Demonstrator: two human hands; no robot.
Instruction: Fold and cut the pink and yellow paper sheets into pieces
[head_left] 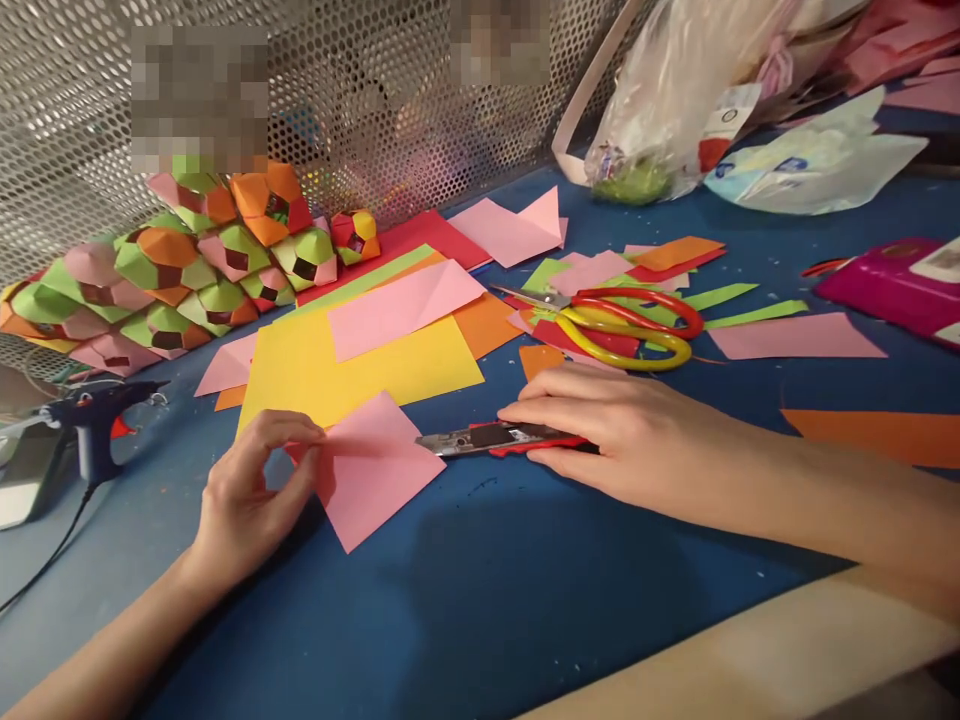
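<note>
A creased pink paper square (382, 470) is pinched at its left corner by my left hand (255, 480). My right hand (600, 420) has its fingers around a red and black utility knife (510, 437), whose blade end points left and meets the paper's right corner. Just behind the hands, a yellow sheet (300, 370) lies partly under another folded pink sheet (405, 310). Scissors (630, 320) with red and yellow handles rest on paper scraps beyond my right hand.
Folded paper balls (161, 260) are piled at the back left against a perforated metal panel (405, 60). A glue gun (94, 430) with a cord stands at the left. Plastic bags (660, 110) sit at the back right, near a magenta object (885, 285). An orange strip (877, 437) lies right.
</note>
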